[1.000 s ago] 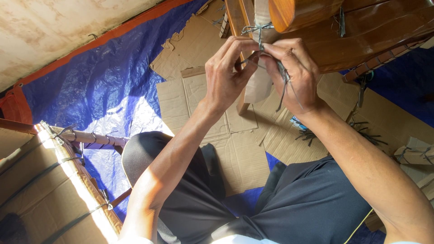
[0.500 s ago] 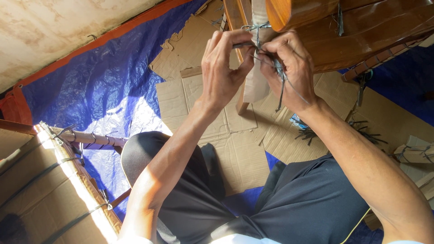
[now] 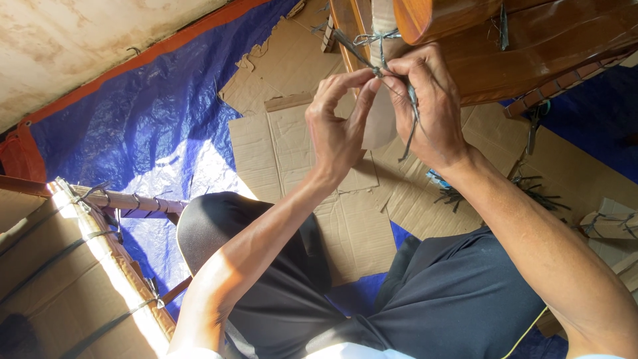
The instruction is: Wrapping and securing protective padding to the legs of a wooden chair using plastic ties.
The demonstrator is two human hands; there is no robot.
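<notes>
Both my hands are raised to a varnished brown wooden furniture piece [image 3: 531, 46] at the top of the view. My left hand [image 3: 339, 126] pinches a dark grey plastic strap [image 3: 355, 50] between thumb and fingers, close to a knot on a cardboard-wrapped wooden slat [image 3: 379, 106]. My right hand [image 3: 432, 106] grips the other part of the same strap, whose loose end hangs down past the palm. The two hands almost touch at the knot.
Flattened cardboard sheets [image 3: 312, 173] lie on a blue tarpaulin [image 3: 153, 119] with an orange edge. A cardboard-wrapped, strapped bundle [image 3: 73, 279] stands at the lower left. Cut strap pieces [image 3: 531, 193] lie at the right. My knees in dark trousers [image 3: 266, 266] fill the bottom.
My left hand has slid down and to the right, pulling the strap end out to the upper left. My right hand has stayed at the knot.
</notes>
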